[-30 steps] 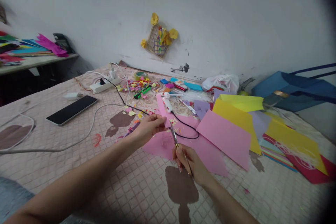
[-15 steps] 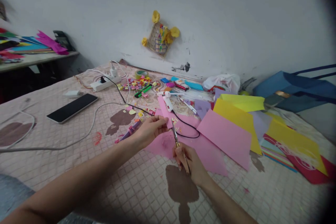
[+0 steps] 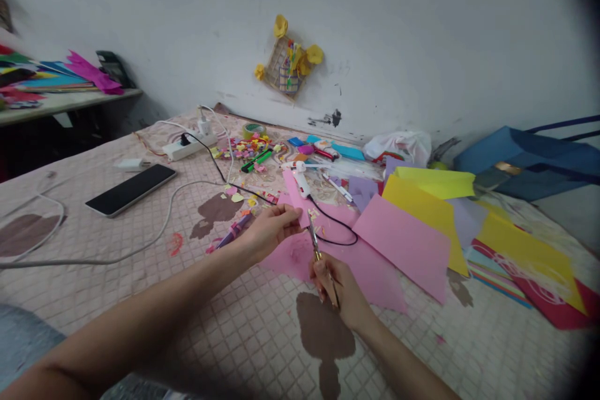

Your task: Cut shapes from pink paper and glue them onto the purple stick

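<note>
My left hand (image 3: pixel 276 229) pinches a narrow pink paper strip (image 3: pixel 294 190) that points up and away from me. In my right hand (image 3: pixel 338 284) is a pair of scissors (image 3: pixel 315 244), its fingers closed around the handles. The blades reach the near end of the strip, just right of my left fingertips. Under both lies a larger pink sheet (image 3: pixel 370 275) on the table. A white glue gun (image 3: pixel 301 181) rests right beside the strip, with its black cable looping over the sheet.
A black phone (image 3: pixel 131 190) and a power strip (image 3: pixel 190 145) are on the left. Paper scraps (image 3: pixel 244 149) and a green cutter (image 3: pixel 256 161) lie behind the hands. Coloured sheets (image 3: pixel 405 244) and a blue bag (image 3: pixel 525 159) are on the right.
The view has shifted very slightly. Both hands, the strip and the scissors hold nearly the same positions.
</note>
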Motion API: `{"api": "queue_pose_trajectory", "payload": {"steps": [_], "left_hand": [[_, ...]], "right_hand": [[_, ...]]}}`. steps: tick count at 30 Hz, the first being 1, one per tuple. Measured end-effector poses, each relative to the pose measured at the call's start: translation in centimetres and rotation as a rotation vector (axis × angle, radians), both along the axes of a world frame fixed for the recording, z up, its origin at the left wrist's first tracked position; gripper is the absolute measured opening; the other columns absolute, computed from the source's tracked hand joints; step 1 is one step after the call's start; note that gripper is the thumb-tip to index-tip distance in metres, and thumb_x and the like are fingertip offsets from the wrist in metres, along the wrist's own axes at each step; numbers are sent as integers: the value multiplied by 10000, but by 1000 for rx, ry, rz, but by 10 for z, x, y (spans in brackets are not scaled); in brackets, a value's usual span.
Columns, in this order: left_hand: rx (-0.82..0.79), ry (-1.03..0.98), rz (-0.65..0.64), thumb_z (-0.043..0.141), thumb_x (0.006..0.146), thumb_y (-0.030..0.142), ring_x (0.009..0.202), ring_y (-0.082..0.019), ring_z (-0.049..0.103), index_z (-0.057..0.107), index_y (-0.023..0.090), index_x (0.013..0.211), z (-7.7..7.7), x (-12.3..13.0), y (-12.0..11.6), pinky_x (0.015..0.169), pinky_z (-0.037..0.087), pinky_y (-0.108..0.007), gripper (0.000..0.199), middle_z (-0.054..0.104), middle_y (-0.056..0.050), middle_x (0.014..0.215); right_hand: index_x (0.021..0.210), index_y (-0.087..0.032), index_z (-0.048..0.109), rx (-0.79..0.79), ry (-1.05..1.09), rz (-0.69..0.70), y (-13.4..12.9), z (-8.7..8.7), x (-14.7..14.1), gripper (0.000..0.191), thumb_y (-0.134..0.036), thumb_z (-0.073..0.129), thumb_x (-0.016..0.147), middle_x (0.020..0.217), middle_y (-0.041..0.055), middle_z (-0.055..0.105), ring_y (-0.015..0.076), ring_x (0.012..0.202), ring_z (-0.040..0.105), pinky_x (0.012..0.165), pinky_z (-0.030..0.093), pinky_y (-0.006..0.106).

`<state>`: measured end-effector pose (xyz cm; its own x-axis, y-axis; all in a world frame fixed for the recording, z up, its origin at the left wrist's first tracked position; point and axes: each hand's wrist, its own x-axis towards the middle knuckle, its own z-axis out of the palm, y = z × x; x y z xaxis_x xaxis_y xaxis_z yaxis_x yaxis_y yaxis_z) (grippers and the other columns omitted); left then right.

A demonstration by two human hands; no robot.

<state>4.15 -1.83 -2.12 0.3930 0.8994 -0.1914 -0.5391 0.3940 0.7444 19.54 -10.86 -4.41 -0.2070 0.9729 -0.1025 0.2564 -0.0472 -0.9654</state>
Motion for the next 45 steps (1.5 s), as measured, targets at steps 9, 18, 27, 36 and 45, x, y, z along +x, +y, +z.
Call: {"api": "queue_pose_trajectory", "payload": {"steps": [9, 18, 27, 36, 45], "left_hand": [[6, 2, -2, 766, 625, 180, 582, -68, 562, 541, 114, 636, 3, 0, -1, 672, 492, -232, 235, 574, 22, 632], [23, 5, -15, 755, 645, 175, 598, -70, 569, 554, 112, 644, 0, -1, 2, 679, 483, -230, 210, 579, 20, 639], [37, 13, -29, 754, 647, 168, 594, -73, 570, 549, 110, 650, 1, -2, 2, 672, 481, -231, 213, 583, 16, 632], [50, 56, -41, 753, 649, 193, 569, -59, 535, 547, 109, 644, 0, 0, 0, 629, 462, -216, 223, 569, 20, 605], [62, 60, -57, 753, 652, 202, 571, -58, 534, 546, 111, 645, -3, 0, 1, 647, 464, -225, 227, 561, 25, 608]], "right_hand": [[702, -177, 435, -39, 14, -19, -1, -1, -1, 527, -692, 366, 792, 510, -76, 333, 60, 406, 314, 401, 281, 203], [697, -180, 436, -46, 16, -25, 0, -4, -1, 532, -699, 358, 787, 493, -81, 329, 56, 387, 306, 377, 296, 191], [697, -178, 451, -2, 7, -18, 0, -9, 2, 463, -610, 376, 844, 497, -74, 353, 53, 386, 328, 381, 293, 181], [682, -181, 443, -24, 12, -40, 0, -4, 1, 492, -651, 386, 815, 478, -79, 342, 52, 371, 324, 374, 294, 182], [679, -181, 438, -33, 3, -46, 0, -4, 0, 503, -663, 374, 808, 469, -82, 340, 51, 361, 317, 362, 276, 183]]}}
